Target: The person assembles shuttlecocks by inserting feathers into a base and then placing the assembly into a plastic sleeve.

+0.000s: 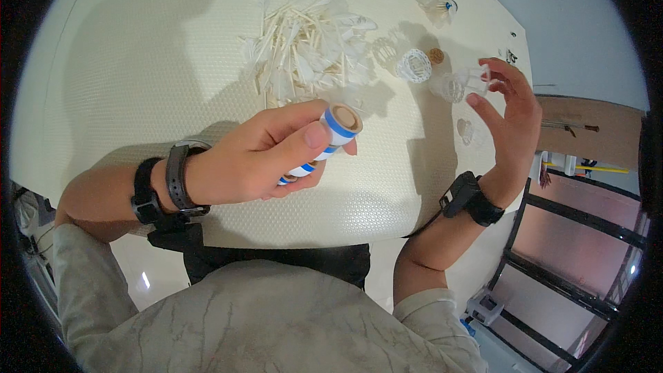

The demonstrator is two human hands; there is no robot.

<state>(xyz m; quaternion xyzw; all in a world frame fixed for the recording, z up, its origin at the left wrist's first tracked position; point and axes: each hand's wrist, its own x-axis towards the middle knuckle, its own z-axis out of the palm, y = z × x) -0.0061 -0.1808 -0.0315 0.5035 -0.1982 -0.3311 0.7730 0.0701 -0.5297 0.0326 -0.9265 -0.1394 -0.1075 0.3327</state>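
Several small cork shuttlecock heads (340,124), white with blue bands, are gathered in my left hand (255,148), its thumb pressed along the top one. The brown open end of that top head faces up. Out to the right, my right hand (507,107) has its thumb and fingers curled around a translucent white mesh shuttlecock skirt (475,80) low over the table. Just left of it rests another white mesh skirt (414,65), with a small brown cork piece (436,55) beside it.
A loose pile of white feathers (304,48) lies beyond my left hand on the textured cream table (138,83). A feathered shuttlecock (437,7) lies at the far right. Small dark metal bits (511,56) sit near the right edge. Dark-framed shelving (559,235) stands beyond it.
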